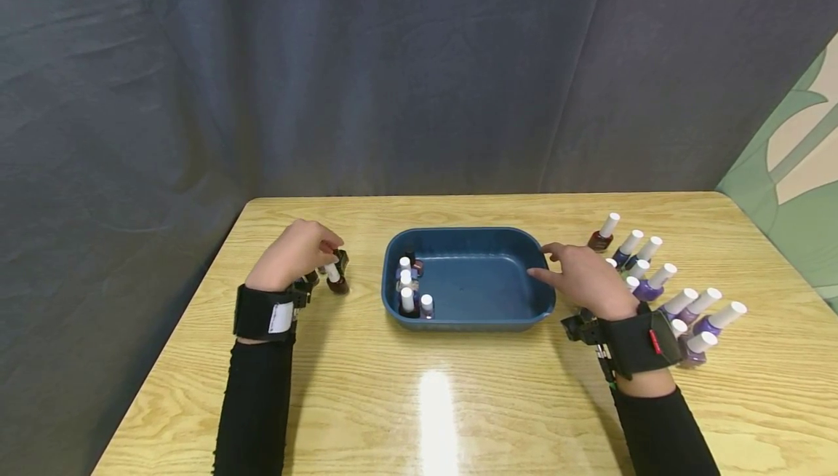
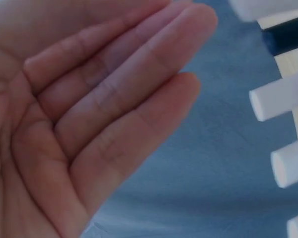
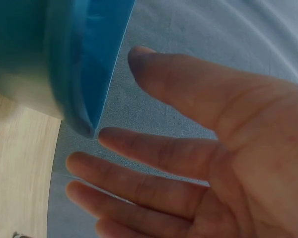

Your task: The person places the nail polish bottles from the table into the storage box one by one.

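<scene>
My left hand [image 1: 297,250] is over the bottles at the table's left side, thumb and index fingertips at the top of a dark nail polish bottle [image 1: 342,260], whose cap they hide. In the left wrist view the other fingers [image 2: 134,94] extend nearly straight past white caps [image 2: 280,94]. Just in front stands a dark red nail polish bottle [image 1: 338,285] with a white cap. My right hand [image 1: 585,276] is at the right end of the blue bin [image 1: 468,324], thumb and fingers spread around its rim. Several nail polish bottles [image 1: 406,298] stand in the bin's left end.
Many nail polish bottles with white caps, purple [image 1: 648,290], blue and dark red [image 1: 601,240], stand at the table's right, partly behind my right hand and wrist. A grey curtain [image 1: 419,76] hangs behind the wooden table [image 1: 340,396].
</scene>
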The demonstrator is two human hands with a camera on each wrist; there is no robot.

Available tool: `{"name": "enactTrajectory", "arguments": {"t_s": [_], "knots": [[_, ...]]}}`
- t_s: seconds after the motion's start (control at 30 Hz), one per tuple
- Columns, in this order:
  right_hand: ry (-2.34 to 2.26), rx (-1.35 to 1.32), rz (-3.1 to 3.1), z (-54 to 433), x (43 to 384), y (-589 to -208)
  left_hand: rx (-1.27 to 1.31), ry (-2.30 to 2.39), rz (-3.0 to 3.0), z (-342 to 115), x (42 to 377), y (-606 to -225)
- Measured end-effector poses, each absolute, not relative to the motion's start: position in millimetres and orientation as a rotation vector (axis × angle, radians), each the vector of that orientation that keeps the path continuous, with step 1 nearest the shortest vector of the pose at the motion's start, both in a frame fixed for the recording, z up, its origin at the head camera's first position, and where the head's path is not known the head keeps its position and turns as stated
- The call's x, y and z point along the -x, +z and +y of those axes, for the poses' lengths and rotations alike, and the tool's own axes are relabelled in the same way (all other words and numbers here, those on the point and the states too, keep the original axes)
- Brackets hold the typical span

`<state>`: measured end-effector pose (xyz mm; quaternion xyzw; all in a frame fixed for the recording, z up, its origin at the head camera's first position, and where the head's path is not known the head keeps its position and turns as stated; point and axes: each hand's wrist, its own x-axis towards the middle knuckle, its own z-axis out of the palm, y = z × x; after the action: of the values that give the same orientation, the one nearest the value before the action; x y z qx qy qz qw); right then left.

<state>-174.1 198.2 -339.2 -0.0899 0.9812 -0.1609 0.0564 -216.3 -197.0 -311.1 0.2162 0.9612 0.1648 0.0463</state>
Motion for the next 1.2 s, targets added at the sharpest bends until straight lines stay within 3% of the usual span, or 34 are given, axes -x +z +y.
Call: {"name": "enactTrajectory", "arguments": {"t_s": [1.2], "knots": [[-0.483,0.296,2.989,200.6,172.3,-338.2,-0.664,0.397,2.918,-201.7,211.6,-331.7]]}}
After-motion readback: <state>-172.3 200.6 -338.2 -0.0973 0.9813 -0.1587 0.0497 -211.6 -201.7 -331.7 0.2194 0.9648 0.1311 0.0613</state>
